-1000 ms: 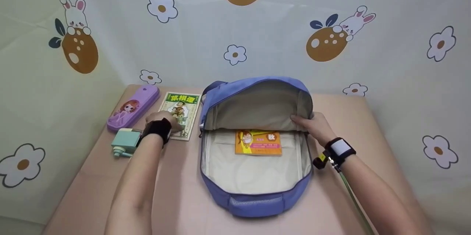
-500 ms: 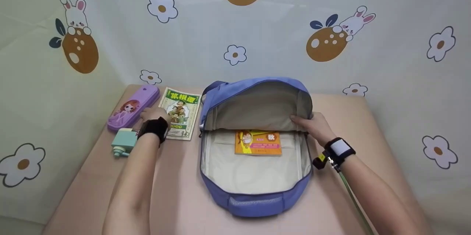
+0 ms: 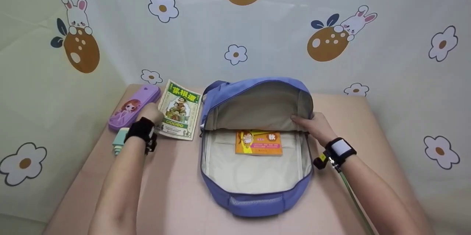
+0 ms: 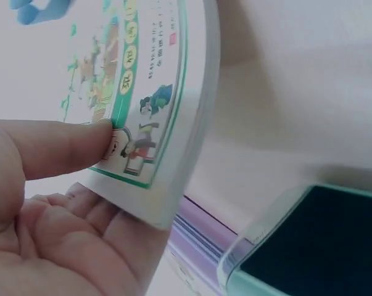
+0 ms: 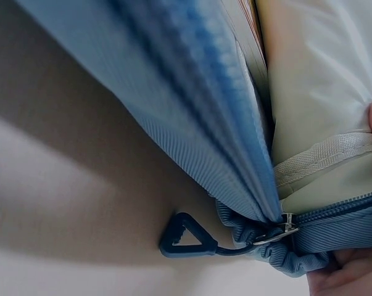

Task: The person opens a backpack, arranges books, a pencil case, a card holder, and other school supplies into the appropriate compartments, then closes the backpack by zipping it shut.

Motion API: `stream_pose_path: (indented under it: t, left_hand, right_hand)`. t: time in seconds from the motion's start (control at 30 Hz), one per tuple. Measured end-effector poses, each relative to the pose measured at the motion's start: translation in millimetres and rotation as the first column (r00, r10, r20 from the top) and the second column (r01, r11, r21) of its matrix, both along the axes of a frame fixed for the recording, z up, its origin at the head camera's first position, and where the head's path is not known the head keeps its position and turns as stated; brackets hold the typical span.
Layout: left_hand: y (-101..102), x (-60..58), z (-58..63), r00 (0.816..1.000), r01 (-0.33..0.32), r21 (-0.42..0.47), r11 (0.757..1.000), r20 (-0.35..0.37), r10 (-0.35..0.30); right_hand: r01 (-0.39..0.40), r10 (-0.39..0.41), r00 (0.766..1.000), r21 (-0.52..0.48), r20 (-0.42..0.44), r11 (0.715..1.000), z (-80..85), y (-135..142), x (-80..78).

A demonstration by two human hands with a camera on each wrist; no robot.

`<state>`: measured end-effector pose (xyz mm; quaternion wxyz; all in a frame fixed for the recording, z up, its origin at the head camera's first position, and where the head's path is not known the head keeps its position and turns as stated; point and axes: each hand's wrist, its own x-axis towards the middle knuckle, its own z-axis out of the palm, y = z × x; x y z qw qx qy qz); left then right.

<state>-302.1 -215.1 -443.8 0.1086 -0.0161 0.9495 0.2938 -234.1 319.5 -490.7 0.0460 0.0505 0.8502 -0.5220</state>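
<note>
My left hand (image 3: 151, 113) pinches the near left corner of a green-and-white illustrated book (image 3: 179, 108). In the left wrist view the thumb lies on the book's cover (image 4: 145, 105) and the fingers are beneath it. The pages bow slightly. My right hand (image 3: 318, 127) grips the right edge of the raised front flap of a blue backpack (image 3: 257, 207), thumb inside and fingers outside. The backpack lies unzipped with its pale lining showing. An orange booklet (image 3: 259, 146) lies inside, its far part under the flap. A zip pull (image 5: 187, 237) hangs at the bag's side in the right wrist view.
A purple pencil case (image 3: 128, 108) with a printed doll figure lies at the back left of the pink table. Partly behind my left wrist is a teal boxy object (image 3: 120, 140). A patterned curtain (image 3: 274, 32) stands behind the table.
My left hand has moved from over the book to its left edge and now holds it. The book's left side has lifted and turned slightly. My right hand stays on the flap.
</note>
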Motion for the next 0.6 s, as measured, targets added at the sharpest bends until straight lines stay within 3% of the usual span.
stream_pose_path:
  t: [0.13,0.27,0.4,0.5,0.6]
  left_hand:
    - [-10,0.0,-1.1,0.997,-0.021,0.165,0.986,0.074,0.008]
    - [-19,4.5,3.9,0.995,-0.021,0.244,0.97,0.102,-0.004]
    - [-28,10.5,15.2,0.996,-0.064,0.372,0.926,0.089,0.033]
    - [-32,15.1,28.3,0.996,-0.074,0.512,0.856,0.077,0.04]
    - [-27,21.2,44.6,0.997,-0.056,0.675,0.735,0.075,0.008]
  right_hand:
    - [-0.002,0.002,1.0,-0.008,-0.004,1.0,-0.8,0,-0.1]
    - [-0.001,0.001,1.0,-0.017,0.008,1.0,-1.5,-1,-0.1]
    - [0.0,0.0,1.0,-0.009,0.0,1.0,-1.4,-1,-0.8]
    - [-0.001,0.001,1.0,0.003,-0.018,1.0,-0.9,0,-1.2]
    - [-0.002,0.003,1.0,0.008,-0.023,1.0,0.0,0,-0.9]
